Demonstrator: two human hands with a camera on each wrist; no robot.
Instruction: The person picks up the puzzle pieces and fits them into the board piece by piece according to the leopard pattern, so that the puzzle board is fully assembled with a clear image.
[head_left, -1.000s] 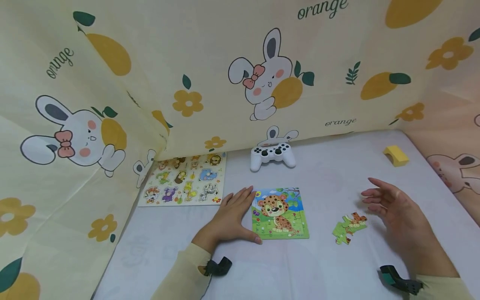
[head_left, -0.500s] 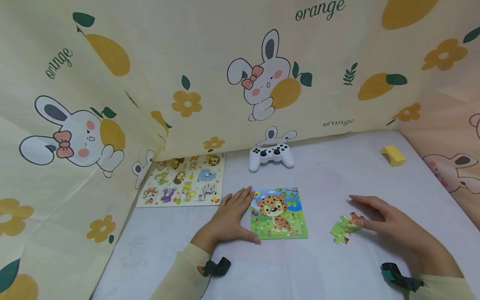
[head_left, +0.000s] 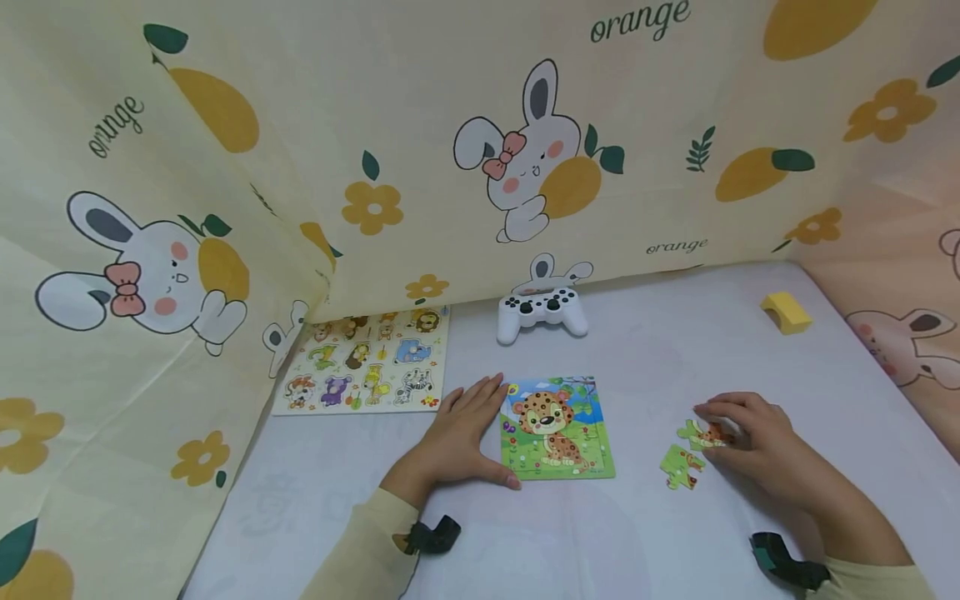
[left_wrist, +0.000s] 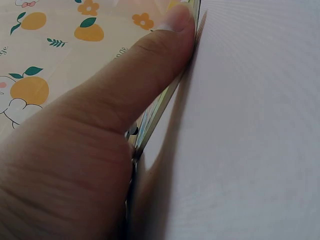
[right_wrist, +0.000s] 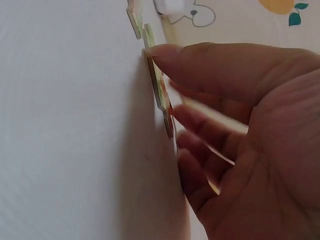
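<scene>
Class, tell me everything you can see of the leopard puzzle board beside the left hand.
The leopard puzzle board is thin, stiff-looking and nearly square, lying flat, picture up, on the white table. It shows a sitting spotted cub on green grass beneath blue sky. The left hand spans its left side, thumb against the near left corner. I cannot tell wood from card.

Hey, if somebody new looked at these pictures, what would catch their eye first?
Probably the cream curtain at the back, printed with big bunnies and oranges. Next, the bright leopard puzzle on the white surface, with the left grip at its left side. Then the white controller behind the puzzle, near the curtain's lower edge.
</scene>
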